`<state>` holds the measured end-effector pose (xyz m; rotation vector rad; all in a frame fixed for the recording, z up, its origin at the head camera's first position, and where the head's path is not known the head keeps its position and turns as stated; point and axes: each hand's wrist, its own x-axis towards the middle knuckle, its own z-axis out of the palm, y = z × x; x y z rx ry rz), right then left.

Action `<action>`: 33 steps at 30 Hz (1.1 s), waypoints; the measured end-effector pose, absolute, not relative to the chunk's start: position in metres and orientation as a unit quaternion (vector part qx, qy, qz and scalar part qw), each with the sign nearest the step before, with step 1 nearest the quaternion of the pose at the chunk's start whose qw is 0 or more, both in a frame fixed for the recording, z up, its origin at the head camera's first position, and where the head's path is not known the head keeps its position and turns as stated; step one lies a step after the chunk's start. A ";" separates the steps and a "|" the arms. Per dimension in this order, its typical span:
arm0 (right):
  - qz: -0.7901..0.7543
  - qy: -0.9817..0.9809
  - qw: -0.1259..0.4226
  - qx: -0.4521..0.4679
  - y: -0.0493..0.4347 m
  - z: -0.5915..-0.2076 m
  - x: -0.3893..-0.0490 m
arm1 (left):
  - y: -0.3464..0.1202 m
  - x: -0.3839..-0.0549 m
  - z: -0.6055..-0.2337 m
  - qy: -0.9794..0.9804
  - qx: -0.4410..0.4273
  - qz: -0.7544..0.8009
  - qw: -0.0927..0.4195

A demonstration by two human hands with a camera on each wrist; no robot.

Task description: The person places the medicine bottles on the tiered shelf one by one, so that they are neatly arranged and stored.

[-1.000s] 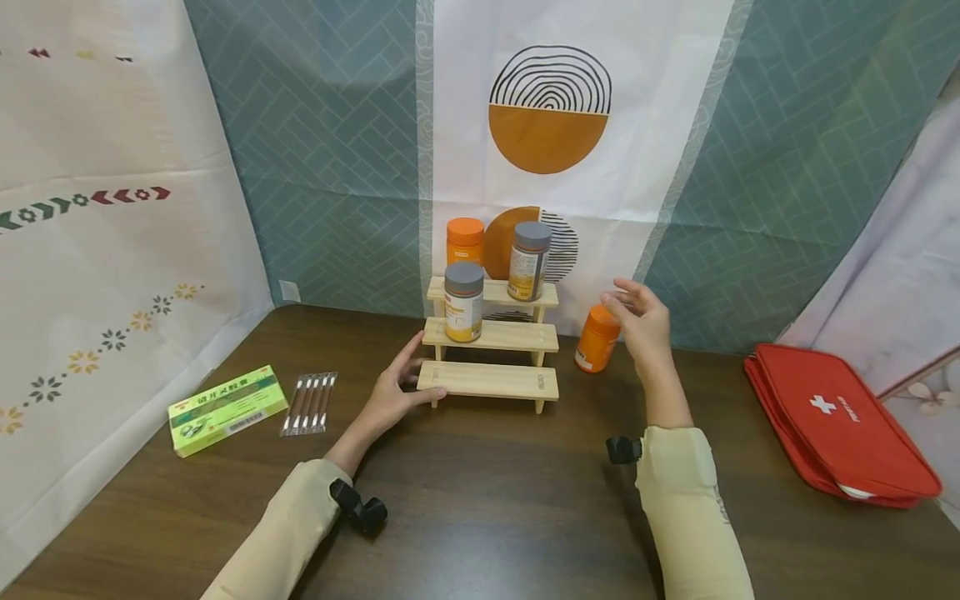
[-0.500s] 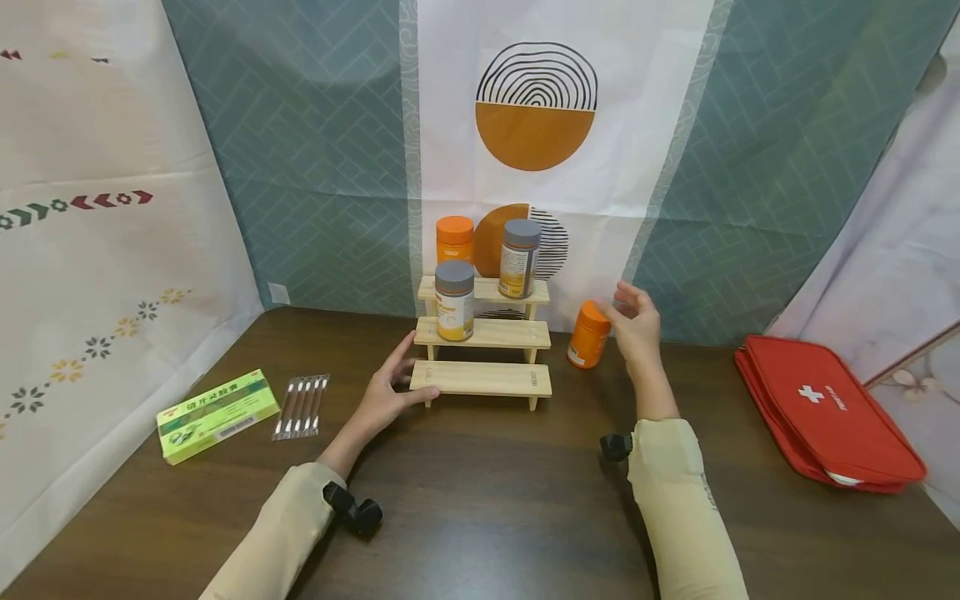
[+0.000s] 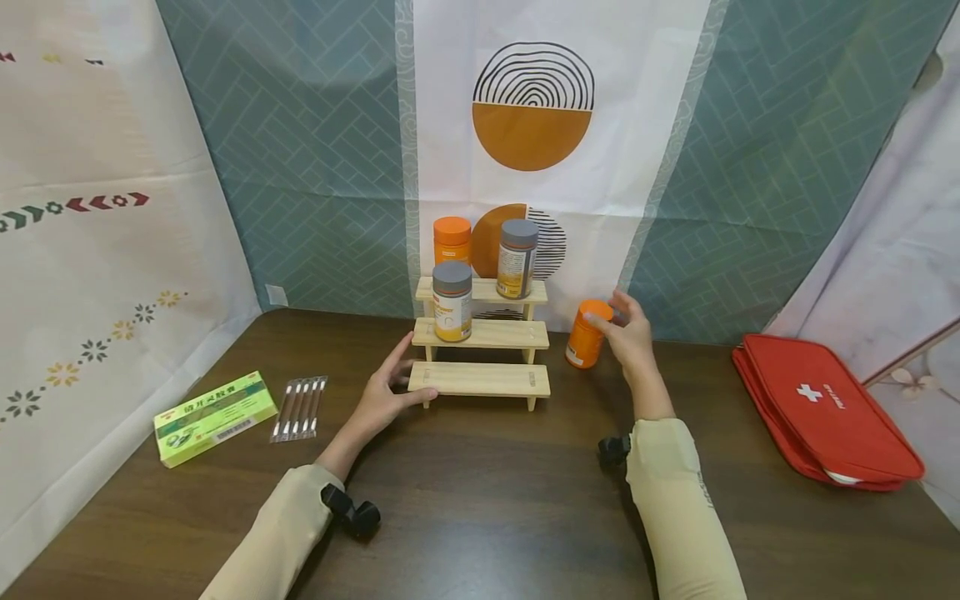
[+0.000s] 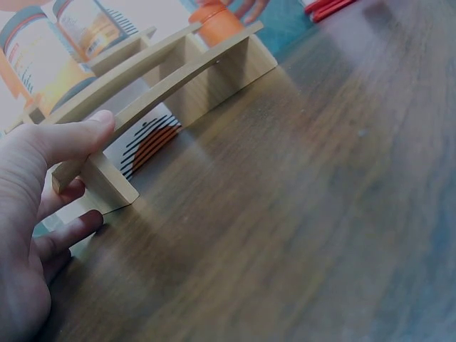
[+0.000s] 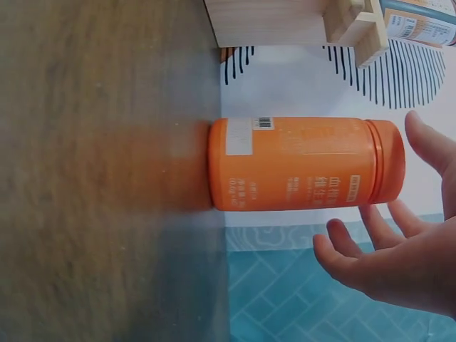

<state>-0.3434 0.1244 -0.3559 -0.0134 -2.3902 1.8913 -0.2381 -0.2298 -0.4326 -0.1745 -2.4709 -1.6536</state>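
My left hand [image 3: 378, 400] grips the left end of the lowest tier of a three-tier wooden display stand [image 3: 487, 379]; in the left wrist view the thumb lies on the board and the fingers are below it. An orange pill bottle [image 3: 582, 343] stands upright on the table right of the stand. My right hand [image 3: 632, 337] is around its cap with relaxed, spread fingers; the right wrist view has the thumb a little off the cap and fingertips behind the bottle [image 5: 299, 164]. A grey-capped bottle [image 3: 452, 315] stands on the middle tier.
Another grey-capped bottle [image 3: 515, 271] and an orange bottle [image 3: 452, 240] stand at the stand's top. At left lie a green medicine box [image 3: 216, 417] and a packet of swabs [image 3: 298, 408]. A red first-aid bag [image 3: 825, 408] lies at right. Curtains hang behind the table.
The head view has shifted slightly, moving the scene left. My right hand has lowered a little, its thumb coming from the cap's upper right to its front. My left hand keeps its grip.
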 end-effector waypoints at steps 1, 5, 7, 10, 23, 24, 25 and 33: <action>0.619 -0.784 0.041 -0.003 0.124 -0.357 -0.344 | -0.230 -0.238 -0.432 -0.827 -0.059 -0.554 0.081; 0.613 -0.789 0.025 -0.005 0.125 -0.360 -0.346 | -0.230 -0.238 -0.432 -0.825 -0.059 -0.556 0.079; 0.610 -0.792 0.017 -0.008 0.125 -0.362 -0.346 | -0.230 -0.238 -0.432 -0.825 -0.058 -0.557 0.078; 0.606 -0.795 0.006 -0.013 0.126 -0.363 -0.347 | -0.230 -0.238 -0.432 -0.824 -0.057 -0.559 0.076; 0.603 -0.798 -0.016 0.006 0.124 -0.367 -0.349 | -0.230 -0.237 -0.432 -0.826 -0.054 -0.557 0.073; 0.604 -0.796 -0.017 0.007 0.124 -0.367 -0.349 | -0.230 -0.237 -0.432 -0.826 -0.053 -0.557 0.074; 0.606 -0.795 -0.017 0.008 0.124 -0.368 -0.349 | -0.230 -0.237 -0.432 -0.826 -0.054 -0.556 0.075; 0.610 -0.792 -0.012 0.005 0.124 -0.370 -0.350 | -0.230 -0.238 -0.432 -0.823 -0.055 -0.559 0.077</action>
